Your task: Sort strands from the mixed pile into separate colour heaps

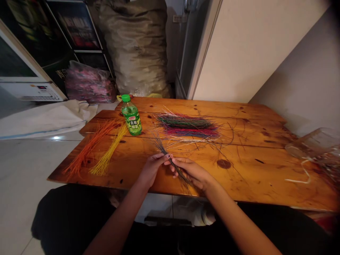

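Nearest in my feed, the left hand (156, 165) and the right hand (195, 172) both grasp one bundle of thin dark strands (180, 172), thumbs uppermost, held slantwise above the near edge of the wooden table (255, 180). Grip: closed on the bundle, neither hand free. I judge the step in hand to be gathering or evening the strands; the next move appears to call for a steady pinch by one hand while the other aligns the stray ends, which fan out. To the left lie yellow strands (109, 151) and, farther left, orange strands (91, 148), each a loose sheaf. Just beside the yellow sheaf's far end stands a green-capped plastic bottle (131, 114), upright; its label (134, 126) reads "青梅", with a second line I take for "绿茶"; the red logo (132, 118) is too small to confirm. Beyond the hands lies a multicoloured strand pile (188, 125). Past the table I note a pink-filled clear bag (89, 84) and a large bulging sack (138, 49), its marks illegible to me
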Available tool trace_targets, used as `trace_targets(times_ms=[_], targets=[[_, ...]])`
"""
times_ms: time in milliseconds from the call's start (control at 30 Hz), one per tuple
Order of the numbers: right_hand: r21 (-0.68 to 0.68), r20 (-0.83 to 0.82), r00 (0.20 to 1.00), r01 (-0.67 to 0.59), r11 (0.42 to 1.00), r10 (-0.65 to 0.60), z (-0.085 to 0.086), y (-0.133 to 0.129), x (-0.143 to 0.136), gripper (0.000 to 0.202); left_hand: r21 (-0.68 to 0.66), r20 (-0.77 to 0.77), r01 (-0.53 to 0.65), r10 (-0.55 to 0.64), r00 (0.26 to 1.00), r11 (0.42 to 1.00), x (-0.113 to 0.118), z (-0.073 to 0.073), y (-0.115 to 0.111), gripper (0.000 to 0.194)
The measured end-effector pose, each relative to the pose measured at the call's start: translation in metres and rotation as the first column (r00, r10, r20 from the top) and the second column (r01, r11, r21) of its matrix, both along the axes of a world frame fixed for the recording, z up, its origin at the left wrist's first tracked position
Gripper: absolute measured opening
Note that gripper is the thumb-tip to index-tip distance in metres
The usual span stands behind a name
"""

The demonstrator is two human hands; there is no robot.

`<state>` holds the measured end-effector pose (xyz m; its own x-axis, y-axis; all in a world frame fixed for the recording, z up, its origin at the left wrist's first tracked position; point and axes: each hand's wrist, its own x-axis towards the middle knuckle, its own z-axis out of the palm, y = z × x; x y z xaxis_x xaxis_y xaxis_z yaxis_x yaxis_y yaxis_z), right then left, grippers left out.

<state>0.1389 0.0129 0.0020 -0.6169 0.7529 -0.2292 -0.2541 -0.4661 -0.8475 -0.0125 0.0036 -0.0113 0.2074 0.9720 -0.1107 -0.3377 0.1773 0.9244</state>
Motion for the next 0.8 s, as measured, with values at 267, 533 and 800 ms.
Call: trace_targets(times_ms=[267, 533, 800], targets=[[-0.004, -0.069, 0.998, 0.009, 1.0, -0.009, -0.003, -0.001, -0.005, 0.022, 0.037, -0.058, -0.044, 0.046, 0.997, 0.998, -0.005, -0.003, 0.003, 0.024], [-0.034, -0.124, 0.991, -0.057, 0.998, 0.052, -0.008, -0.003, -0.003, 0.019, 0.021, -0.073, 0.074, -0.073, 0.995, 0.997, -0.015, -0.001, 0.005, 0.021], [0.047, -0.017, 1.0, -0.023, 0.999, 0.024, -0.006, 0.0, -0.003, 0.025, 0.073, -0.07, -0.055, 0.06, 0.996, 0.996, -0.007, -0.009, 0.006, 0.019]])
